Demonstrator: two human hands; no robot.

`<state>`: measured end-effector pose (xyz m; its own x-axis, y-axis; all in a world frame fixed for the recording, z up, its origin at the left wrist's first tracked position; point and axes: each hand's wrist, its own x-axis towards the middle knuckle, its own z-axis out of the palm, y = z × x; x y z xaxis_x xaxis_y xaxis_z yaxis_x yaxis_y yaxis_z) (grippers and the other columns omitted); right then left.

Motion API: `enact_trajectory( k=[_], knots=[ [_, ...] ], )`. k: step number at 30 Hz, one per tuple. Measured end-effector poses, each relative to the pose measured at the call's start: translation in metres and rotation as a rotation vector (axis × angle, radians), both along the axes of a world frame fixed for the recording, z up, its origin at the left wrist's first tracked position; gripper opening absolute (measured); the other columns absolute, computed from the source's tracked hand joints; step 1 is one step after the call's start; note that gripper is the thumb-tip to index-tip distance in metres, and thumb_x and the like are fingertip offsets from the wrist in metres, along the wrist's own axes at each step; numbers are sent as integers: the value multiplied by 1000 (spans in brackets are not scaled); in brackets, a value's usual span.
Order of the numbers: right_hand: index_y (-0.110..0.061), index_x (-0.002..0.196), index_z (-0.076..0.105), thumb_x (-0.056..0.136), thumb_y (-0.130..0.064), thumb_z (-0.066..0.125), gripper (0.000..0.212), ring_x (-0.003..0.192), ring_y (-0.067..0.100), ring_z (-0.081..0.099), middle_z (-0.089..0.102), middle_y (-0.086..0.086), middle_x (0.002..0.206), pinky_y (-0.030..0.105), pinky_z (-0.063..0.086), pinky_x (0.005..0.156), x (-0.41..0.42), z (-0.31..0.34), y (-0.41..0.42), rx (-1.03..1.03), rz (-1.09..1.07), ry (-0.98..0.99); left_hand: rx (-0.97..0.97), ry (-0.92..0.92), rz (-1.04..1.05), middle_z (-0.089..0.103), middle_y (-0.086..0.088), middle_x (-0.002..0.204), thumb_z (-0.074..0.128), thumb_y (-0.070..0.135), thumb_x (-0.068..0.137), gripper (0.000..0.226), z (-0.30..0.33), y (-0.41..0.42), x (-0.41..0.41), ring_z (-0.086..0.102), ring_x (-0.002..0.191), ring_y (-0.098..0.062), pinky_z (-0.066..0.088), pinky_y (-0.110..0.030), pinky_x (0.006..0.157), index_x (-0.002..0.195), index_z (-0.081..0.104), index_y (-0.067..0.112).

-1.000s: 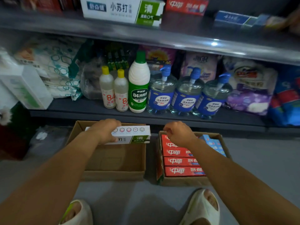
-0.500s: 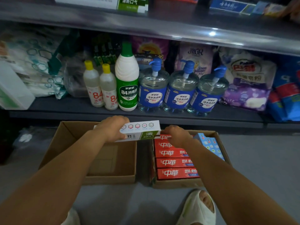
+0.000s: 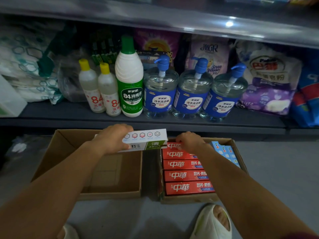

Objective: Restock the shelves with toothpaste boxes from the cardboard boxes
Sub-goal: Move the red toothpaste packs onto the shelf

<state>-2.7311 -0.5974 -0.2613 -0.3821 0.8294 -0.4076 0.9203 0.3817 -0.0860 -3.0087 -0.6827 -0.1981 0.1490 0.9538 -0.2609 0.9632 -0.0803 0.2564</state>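
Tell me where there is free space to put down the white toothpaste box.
The left cardboard box shows a bare bottom. The lower shelf has a free strip left of the yellow-capped bottles. The right cardboard box is crowded with red toothpaste boxes, and the shelf's middle with pump bottles.

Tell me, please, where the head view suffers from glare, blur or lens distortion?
Head view: a bright glare spot sits on the upper shelf edge; the shelf lines bow from wide-angle distortion; the bagged goods at the far left look soft; the white toothpaste box in the left hand reads fairly sharp.
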Motion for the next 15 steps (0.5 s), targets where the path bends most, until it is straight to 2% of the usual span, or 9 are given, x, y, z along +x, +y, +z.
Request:
enact_trajectory(
  k=[6, 12, 15],
  knots=[
    [-20, 126, 57, 92, -32, 58, 36, 107, 26, 59, 61, 8, 118, 37, 46, 87, 0, -4, 5, 39, 120, -58, 0, -16, 2, 58, 5, 119, 74, 35, 78, 46, -2, 4, -3, 54, 107, -18, 47, -38, 90, 119, 56, 26],
    [-24, 130, 52, 90, -27, 60, 40, 106, 22, 57, 59, 4, 116, 33, 45, 86, -4, -6, 2, -41, 191, -4, 7, -28, 16, 58, 5, 118, 75, 35, 78, 46, -4, 4, -3, 55, 105, -17, 48, -37, 89, 119, 56, 26],
    [-28, 129, 50, 86, -32, 66, 46, 104, 20, 58, 59, 2, 115, 34, 46, 87, -3, -9, 5, -68, 195, -10, 11, -25, 12, 58, 5, 117, 75, 36, 77, 47, -6, 3, -3, 55, 105, -17, 48, -36, 88, 118, 55, 27]
  ],
)
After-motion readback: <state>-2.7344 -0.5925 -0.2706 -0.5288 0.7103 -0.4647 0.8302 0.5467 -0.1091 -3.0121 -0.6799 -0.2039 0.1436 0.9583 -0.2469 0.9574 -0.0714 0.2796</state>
